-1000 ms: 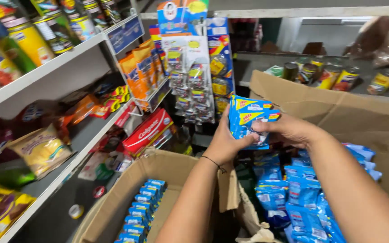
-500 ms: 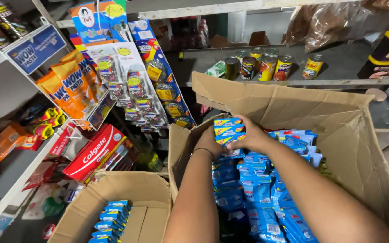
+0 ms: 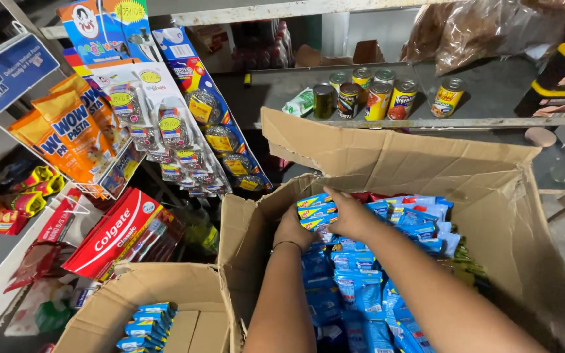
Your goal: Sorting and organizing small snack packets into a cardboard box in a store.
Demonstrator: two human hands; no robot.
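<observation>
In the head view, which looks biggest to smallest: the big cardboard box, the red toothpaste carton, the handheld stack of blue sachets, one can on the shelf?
1. Big cardboard box
2. Red toothpaste carton
3. Stack of blue sachets
4. Can, though it sits farther from the camera, so its rank is unsure.

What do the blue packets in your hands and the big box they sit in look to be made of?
The blue packets look like thin glossy plastic film: they shine and crinkle. The big box looks like matte brown corrugated cardboard, with creased, bent flaps. Both hands, left and right, grip the stack.

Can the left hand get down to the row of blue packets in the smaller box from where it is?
Probably not yet: the left hand helps grip a stack of blue packets inside the big carton, whose cardboard wall stands between.
</observation>
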